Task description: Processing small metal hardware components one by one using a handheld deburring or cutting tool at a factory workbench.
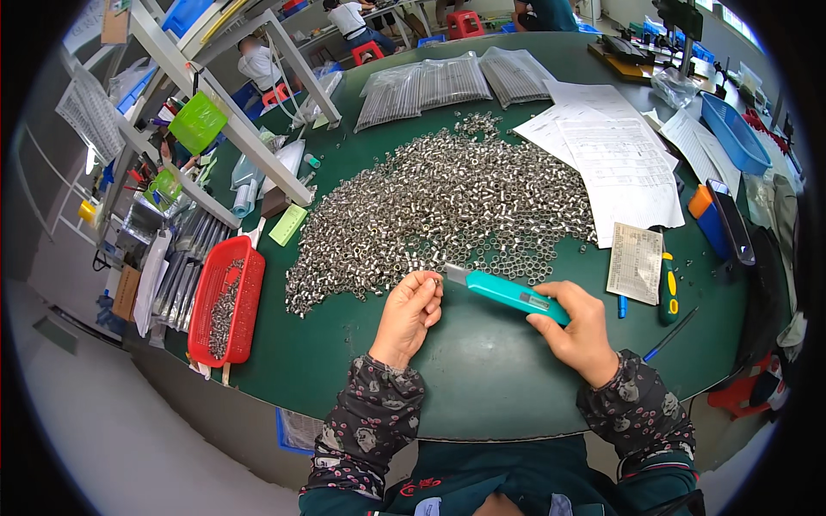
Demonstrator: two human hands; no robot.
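Observation:
In my right hand (575,331) is a teal utility knife (508,292), its blade pointing left toward my other hand. Thumb and fingers of my left hand (409,314) are pinched together at the blade's tip; a small metal ring seems to sit between the fingertips, mostly hidden. Just beyond both hands spreads a wide heap of small silvery metal rings (447,198) on the green tabletop (482,378). A red plastic basket (249,292) at the left holds more of these metal pieces.
Bagged metal rods (456,82) lie behind the heap. Printed sheets (611,163), a yellow-green screwdriver (668,288), a small printed packet (635,262) and a phone (730,222) are on the right. A light shelf frame (206,90) rises at the left. People sit farther back.

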